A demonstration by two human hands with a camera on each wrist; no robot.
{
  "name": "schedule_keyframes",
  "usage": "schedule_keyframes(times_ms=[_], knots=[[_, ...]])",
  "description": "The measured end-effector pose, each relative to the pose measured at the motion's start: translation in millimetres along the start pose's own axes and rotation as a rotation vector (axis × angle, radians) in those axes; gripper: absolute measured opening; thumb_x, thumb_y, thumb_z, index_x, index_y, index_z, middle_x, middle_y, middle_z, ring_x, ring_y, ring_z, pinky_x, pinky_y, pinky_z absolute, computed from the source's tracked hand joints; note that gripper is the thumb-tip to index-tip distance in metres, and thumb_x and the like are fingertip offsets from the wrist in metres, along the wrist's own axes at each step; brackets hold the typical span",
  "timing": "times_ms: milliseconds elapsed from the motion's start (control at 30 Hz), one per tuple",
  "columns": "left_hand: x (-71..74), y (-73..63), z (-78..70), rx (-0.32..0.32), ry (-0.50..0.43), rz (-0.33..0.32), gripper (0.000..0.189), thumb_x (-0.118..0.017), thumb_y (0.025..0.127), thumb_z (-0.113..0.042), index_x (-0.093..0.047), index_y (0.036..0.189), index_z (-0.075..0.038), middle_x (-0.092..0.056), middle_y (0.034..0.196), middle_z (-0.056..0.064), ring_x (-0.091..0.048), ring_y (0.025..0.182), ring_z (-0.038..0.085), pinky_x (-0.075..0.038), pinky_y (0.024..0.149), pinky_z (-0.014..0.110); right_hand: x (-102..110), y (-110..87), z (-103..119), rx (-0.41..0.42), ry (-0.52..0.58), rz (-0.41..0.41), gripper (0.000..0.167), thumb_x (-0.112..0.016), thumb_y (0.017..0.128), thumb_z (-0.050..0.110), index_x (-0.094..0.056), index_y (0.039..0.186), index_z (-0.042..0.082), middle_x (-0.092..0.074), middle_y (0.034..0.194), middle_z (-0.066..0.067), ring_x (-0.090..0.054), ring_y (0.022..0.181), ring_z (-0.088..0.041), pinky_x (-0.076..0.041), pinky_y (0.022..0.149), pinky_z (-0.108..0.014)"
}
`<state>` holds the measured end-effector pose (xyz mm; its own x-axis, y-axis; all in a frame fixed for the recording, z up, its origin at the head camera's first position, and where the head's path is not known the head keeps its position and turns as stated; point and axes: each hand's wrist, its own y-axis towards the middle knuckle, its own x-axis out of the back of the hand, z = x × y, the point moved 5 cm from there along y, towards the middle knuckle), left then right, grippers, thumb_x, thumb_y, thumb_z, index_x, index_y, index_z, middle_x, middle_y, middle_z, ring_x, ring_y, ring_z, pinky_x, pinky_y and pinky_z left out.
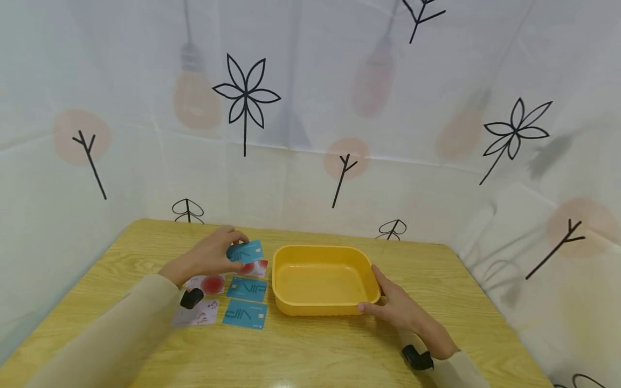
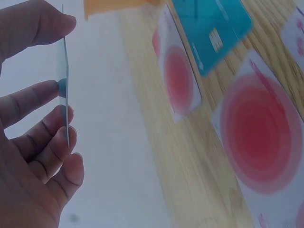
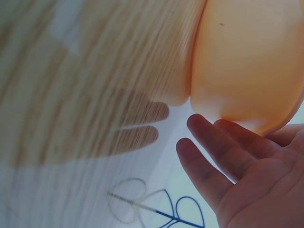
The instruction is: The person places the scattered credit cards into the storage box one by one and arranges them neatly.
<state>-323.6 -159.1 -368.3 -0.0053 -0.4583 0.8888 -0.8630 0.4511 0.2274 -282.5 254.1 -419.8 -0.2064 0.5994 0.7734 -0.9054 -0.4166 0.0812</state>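
My left hand [image 1: 213, 254] pinches a teal VIP card [image 1: 247, 251] between thumb and fingers, raised over the left part of the table. The left wrist view shows this card [image 2: 65, 71] edge-on. Below that hand lie two teal VIP cards [image 1: 246, 289], a white card with red circles [image 1: 254, 268], another red-circle card [image 2: 261, 133] and a pale patterned card [image 1: 195, 313]. My right hand [image 1: 400, 307] holds the right front corner of a yellow plastic tray [image 1: 317, 310], thumb at the front and index finger along the side. Its other fingers [image 3: 209, 173] extend beside the tray wall.
The wooden table [image 1: 310, 350] carries the cards at left and the tray near the middle. A white cloth [image 1: 310, 108] with plant and bulb prints hangs behind and along both sides. Each wrist wears a black strap device [image 1: 417, 358].
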Motion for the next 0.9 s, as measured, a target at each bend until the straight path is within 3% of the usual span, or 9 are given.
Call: schedule_keyframes(times_ms=[467, 900], knots=[[-18.0, 22.5, -40.8, -0.099, 0.016, 0.030, 0.052, -0.076, 0.077, -0.034, -0.059, 0.122, -0.015, -0.052, 0.108, 0.000, -0.050, 0.096, 0.017, -0.047, 0.084, 0.037, 0.7, 0.6, 2.5, -0.018, 0.021, 0.005, 0.103, -0.070, 0.083, 0.047, -0.006, 0.153, 0.005, -0.026, 0.152, -0.020, -0.044, 0.129, -0.033, -0.033, 0.103, -0.055], [-37.7, 38.5, -64.1, -0.140, 0.003, 0.106, 0.050, -0.071, 0.081, -0.034, -0.057, 0.126, -0.018, -0.050, 0.112, 0.000, -0.049, 0.096, 0.016, -0.044, 0.083, 0.036, -1.0, 2.1, 0.0, -0.017, -0.001, 0.005, 0.104, -0.069, 0.083, 0.050, -0.005, 0.153, 0.006, -0.023, 0.153, -0.020, -0.042, 0.131, -0.033, -0.032, 0.103, -0.055]])
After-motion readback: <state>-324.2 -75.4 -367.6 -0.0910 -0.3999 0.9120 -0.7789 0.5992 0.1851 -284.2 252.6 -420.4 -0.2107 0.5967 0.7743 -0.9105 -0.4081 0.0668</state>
